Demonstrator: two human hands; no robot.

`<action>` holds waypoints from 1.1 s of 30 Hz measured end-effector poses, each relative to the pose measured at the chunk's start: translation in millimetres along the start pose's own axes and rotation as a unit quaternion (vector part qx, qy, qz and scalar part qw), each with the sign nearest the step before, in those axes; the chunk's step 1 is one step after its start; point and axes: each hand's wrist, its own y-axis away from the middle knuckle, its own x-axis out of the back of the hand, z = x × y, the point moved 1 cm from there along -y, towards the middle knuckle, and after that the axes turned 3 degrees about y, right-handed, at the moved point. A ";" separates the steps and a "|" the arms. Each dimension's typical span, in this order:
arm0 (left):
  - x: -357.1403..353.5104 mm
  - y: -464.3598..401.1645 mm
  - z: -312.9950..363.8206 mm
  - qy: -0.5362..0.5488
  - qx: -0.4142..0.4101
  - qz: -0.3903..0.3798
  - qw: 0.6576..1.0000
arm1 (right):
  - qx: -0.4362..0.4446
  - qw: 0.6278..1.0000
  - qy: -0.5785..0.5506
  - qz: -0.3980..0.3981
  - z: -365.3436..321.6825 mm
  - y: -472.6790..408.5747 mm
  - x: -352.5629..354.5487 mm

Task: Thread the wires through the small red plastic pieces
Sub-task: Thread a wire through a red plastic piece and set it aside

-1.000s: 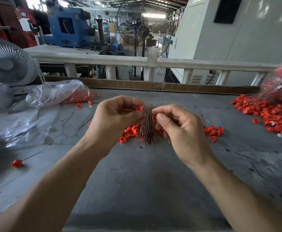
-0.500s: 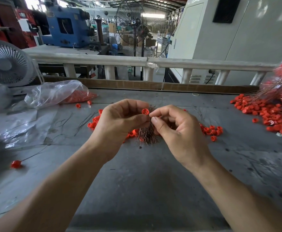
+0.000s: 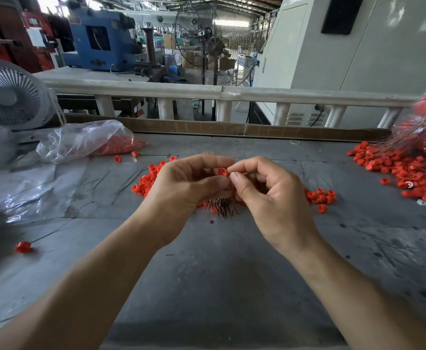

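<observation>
My left hand (image 3: 189, 183) pinches a small red plastic piece (image 3: 222, 171) between thumb and fingers above the table's middle. My right hand (image 3: 270, 195) meets it from the right, its thumb and forefinger pinched at the piece's edge; any wire between them is too thin to make out. A bundle of thin copper-coloured wires (image 3: 222, 209) shows below the hands, though which hand holds it is hidden. Loose red pieces (image 3: 146, 180) lie behind my left hand, and a smaller cluster (image 3: 320, 197) lies to the right of my right hand.
A large heap of red pieces with wires (image 3: 408, 170) covers the right of the grey table (image 3: 206, 274). A clear plastic bag of red pieces (image 3: 85, 142) and a white fan (image 3: 10, 94) sit at the left. One threaded piece (image 3: 23, 247) lies near the left edge.
Both hands have drawn closer together and moved slightly toward me. The red piece now sits at my fingertips facing the camera, with my right fingertips touching it.
</observation>
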 end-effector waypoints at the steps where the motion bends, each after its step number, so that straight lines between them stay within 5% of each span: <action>1: 0.0 -0.2 0.0 -0.004 -0.005 0.008 1.000 | 0.001 1.000 -0.001 0.000 -0.4 -0.1 0.2; 33: 6.8 -3.7 -2.1 -0.035 -0.046 0.044 0.997 | -0.026 1.000 0.008 0.008 3.5 -0.7 1.3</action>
